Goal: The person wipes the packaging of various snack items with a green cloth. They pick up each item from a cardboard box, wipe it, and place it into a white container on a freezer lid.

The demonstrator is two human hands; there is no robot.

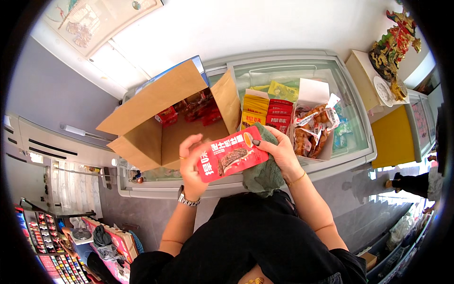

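Note:
A flat red snack packet (pixel 232 154), bearing writing and a food picture, is held up in front of me. My left hand (pixel 191 165), wearing a ring and a watch, is at its left end, partly behind it; the fingers are blurred. With the thumb on the packet's front, my right hand (pixel 280 149) grips the right end. A green cloth (pixel 264 177) is bunched in that same hand and hangs below the packet. Beyond my left hand, an open cardboard box (pixel 142 149) has several red packets (pixel 209 115) inside.
A glass-topped chest freezer (pixel 354 136) carries the boxes. Yellow packets (pixel 255 106) and red packets (pixel 279 113) stand side by side in one; wrapped snacks (pixel 312 124) fill another box (pixel 314 90). At right is a cabinet (pixel 363 78) with a dragon-like ornament (pixel 392 49). People are visible at both sides.

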